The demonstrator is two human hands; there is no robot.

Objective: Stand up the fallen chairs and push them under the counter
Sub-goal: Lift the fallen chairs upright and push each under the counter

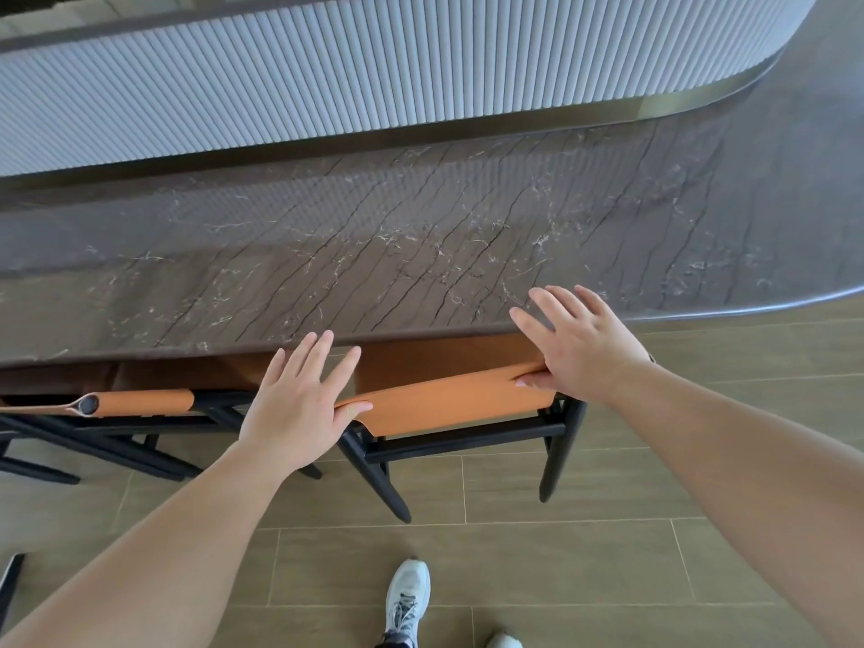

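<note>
- Below, two orange chairs with black frames stand upright on the tiled floor (584, 568), both tucked partly under the counter (374, 254).
- Nearer chair (449, 404): its orange backrest runs just below the counter's front edge, the seat beyond it lies in shadow under the slab, and two black rear legs splay out onto the tiles.
- Left hand (299, 404): fingers straight and spread, gripping nothing; the thumb lies against the left end of this chair's backrest, and the fingertips point toward the counter edge.
- Right hand (579, 348): fingers likewise straight and fanned, over the counter's front edge; the thumb rests on the right end of the same backrest. Whether the fingers touch the slab I cannot tell.
- Second chair (140, 404): left of the first, also upright and under the counter, with its orange top rail and crossed black frame showing; neither hand touches it.
- Counter: a dark brown veined stone top, curving away at the right, with a pale ribbed panel (327, 72) rising behind it.
- One grey-white shoe (406, 600) stands on the tiles at the bottom, and the toe of another peeks in beside it.
</note>
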